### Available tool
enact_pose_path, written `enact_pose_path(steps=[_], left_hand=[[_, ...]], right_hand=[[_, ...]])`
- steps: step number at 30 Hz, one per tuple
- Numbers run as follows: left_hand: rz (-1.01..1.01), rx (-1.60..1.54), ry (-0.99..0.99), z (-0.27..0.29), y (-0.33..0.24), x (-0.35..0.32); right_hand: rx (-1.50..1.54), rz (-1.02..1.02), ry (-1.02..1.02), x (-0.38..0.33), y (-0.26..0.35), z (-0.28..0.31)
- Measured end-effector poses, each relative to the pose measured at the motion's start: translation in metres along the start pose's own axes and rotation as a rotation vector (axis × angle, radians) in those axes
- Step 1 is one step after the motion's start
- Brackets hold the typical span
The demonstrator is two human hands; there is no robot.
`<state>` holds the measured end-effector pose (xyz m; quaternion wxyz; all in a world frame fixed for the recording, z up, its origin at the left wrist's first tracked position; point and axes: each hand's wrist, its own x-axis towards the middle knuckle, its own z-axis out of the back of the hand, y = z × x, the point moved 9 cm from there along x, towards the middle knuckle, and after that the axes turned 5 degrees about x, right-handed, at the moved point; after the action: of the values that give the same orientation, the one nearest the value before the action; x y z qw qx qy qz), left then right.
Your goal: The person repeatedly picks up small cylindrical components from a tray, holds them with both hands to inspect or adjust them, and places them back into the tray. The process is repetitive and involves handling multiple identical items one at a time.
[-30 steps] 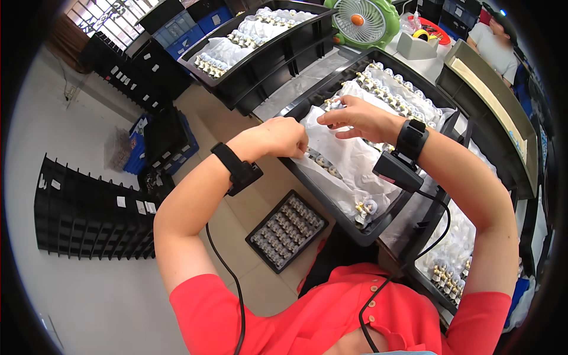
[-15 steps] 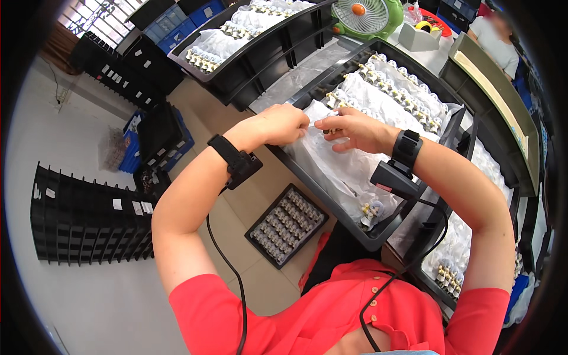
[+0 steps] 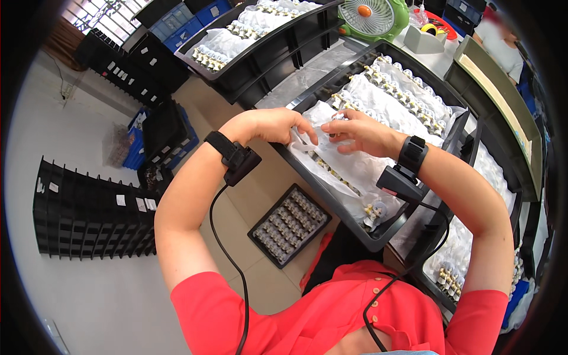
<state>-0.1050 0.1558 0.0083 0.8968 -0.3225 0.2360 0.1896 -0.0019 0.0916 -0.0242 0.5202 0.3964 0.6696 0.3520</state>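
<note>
My left hand (image 3: 286, 125) is at the left rim of a black tray (image 3: 322, 184), its index finger stretched out and apart from the rest. Its curled fingers touch the edge of a white plastic sheet (image 3: 322, 118). Below that hand, a row of small figurines (image 3: 335, 171) shows in a gap in the sheeting. Over the tray, my right hand (image 3: 367, 135) is closed around a small figurine (image 3: 338, 118), mostly hidden by the fingers. One pale-haired figurine (image 3: 375, 212) lies on the sheet in the near corner. More figurine rows (image 3: 408, 97) stand between sheets farther back.
Another black tray of figurines (image 3: 284, 44) stands at the back left, beside a green fan (image 3: 371, 18). A further tray (image 3: 479, 236) is at my right. On the floor sits a small filled tray (image 3: 290, 226); stacked black trays (image 3: 94, 213) stand left. A person (image 3: 500, 44) is at the far right.
My left hand has loosened from its pinch, with its index finger now extended. The sheet has parted below it, uncovering a row of figurines. My right hand has moved slightly right.
</note>
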Motion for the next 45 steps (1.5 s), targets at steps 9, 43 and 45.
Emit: enact_pose_path(steps=[9,43,45], left_hand=[[0.098,-0.015,-0.37,0.026,0.001,-0.005],[0.086,0.307,-0.266,0.034,-0.004,0.039],[0.049,0.245,-0.254,0.04,-0.007,0.039]], right_hand=[[0.021,-0.029,-0.03,0.002,-0.007,0.003],[-0.255,0.191,0.385,-0.01,0.032,-0.079],[-0.523,0.202,0.19,0.0,0.028,-0.068]])
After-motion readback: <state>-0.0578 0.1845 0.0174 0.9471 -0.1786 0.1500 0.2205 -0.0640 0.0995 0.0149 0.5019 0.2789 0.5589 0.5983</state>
